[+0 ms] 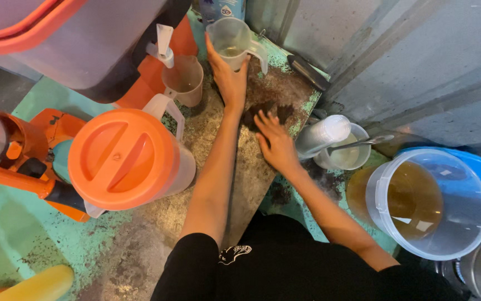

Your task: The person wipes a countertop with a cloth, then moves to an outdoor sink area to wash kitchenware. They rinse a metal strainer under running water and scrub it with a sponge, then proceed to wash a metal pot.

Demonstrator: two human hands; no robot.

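Note:
My left hand (229,78) reaches forward and grips the base of a clear plastic measuring jug (234,39) with a little yellowish liquid in it, at the far end of a worn counter (224,139). My right hand (274,139) lies flat, fingers spread, on a patch of dark wet grounds (268,108) on the counter, just right of my left wrist. Nothing is held in the right hand.
A pitcher with an orange lid (123,159) stands at the left. Behind it a beige cup (185,81) sits under a dispenser tap (162,44). At the right are a white bowl with a spoon (346,153), stacked clear cups (323,134) and a bucket of brown liquid (424,203).

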